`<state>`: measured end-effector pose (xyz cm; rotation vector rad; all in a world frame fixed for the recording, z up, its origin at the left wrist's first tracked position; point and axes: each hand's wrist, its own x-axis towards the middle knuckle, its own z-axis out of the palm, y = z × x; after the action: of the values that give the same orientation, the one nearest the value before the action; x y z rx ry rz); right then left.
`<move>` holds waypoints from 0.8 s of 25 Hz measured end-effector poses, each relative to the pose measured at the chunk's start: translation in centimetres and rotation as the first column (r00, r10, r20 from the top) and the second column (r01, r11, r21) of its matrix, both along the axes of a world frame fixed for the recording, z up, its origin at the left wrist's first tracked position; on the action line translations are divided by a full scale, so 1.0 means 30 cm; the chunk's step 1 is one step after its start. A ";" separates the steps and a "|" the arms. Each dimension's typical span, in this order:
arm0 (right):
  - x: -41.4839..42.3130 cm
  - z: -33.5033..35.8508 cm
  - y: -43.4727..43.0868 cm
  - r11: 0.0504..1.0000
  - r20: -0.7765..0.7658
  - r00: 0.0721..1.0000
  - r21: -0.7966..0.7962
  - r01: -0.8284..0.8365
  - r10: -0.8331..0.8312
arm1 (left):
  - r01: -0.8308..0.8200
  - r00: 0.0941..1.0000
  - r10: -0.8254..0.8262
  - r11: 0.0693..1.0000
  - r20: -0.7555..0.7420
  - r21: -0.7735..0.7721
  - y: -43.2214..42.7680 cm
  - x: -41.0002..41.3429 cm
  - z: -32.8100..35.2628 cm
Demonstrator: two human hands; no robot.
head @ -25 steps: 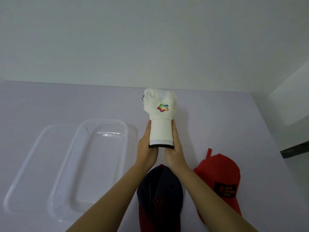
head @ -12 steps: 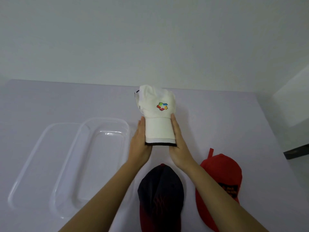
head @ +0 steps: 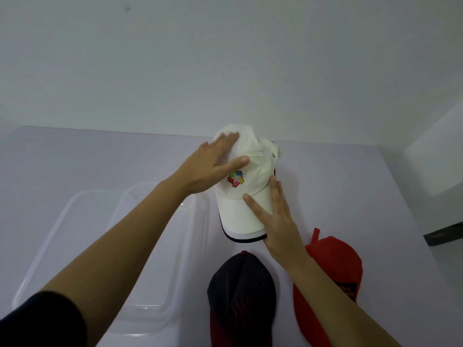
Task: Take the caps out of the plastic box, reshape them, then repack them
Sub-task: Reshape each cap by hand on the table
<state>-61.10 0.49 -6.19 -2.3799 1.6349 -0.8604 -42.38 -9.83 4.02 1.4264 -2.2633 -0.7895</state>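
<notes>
White cap (head: pixel 250 176) stands on the table (head: pixel 100 159) just beside the plastic box (head: pixel 155 319), brim toward me. Left hand (head: pixel 208 169) lies flat on the crown, fingers straight and spread, I judge to smooth it round; right hand (head: pixel 275 221) steadies the brim's edge, fingers straight, thumb across its top. Dark cap (head: pixel 241 291) and red cap (head: pixel 328 271) lie nearer me, out of the box.

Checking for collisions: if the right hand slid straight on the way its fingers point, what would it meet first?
Probably the white cap's crown: the right hand lies flat along the brim's right side, fingertips at the crown's lower edge. Depth is unclear; it might slip past beside it.
</notes>
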 end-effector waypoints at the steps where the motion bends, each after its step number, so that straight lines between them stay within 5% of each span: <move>1: 0.004 -0.001 -0.004 1.000 0.000 1.000 -0.016 0.015 -0.015 | 0.036 0.997 -0.039 0.999 0.074 0.034 -0.004 -0.011 0.019; 7: 0.021 -0.010 -0.008 0.999 -0.012 1.000 -0.032 0.022 -0.022 | 0.108 0.989 -0.114 0.992 -0.097 -0.070 0.039 -0.066 0.058; 9: 0.020 -0.011 -0.014 0.990 0.157 0.978 0.058 0.128 -0.136 | 0.090 0.979 -0.110 0.989 -0.173 -0.117 0.052 -0.060 0.060; 12: 0.008 0.027 -0.044 0.883 0.589 0.665 0.384 0.270 -0.460 | 0.079 0.939 -0.077 0.997 -0.334 -0.009 0.062 -0.048 0.079; 14: 0.012 0.080 -0.055 0.828 0.791 0.335 0.558 -0.054 -0.511 | 0.093 0.920 -0.075 0.995 -0.384 0.029 0.059 -0.057 0.088; 16: 0.023 0.122 -0.057 0.731 0.818 -0.004 0.512 -0.451 -0.575 | 0.101 0.937 -0.100 0.995 -0.334 -0.013 0.049 -0.071 0.085; 20: 0.072 0.136 -0.024 0.660 0.863 -0.047 0.350 -0.665 -0.504 | 0.016 1.000 -0.023 0.872 -0.009 -0.488 0.031 -0.091 0.023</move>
<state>-58.92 -0.24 -2.10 -0.5386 0.6841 -1.0910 -45.12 -8.88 4.70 1.1495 -2.2488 -0.1949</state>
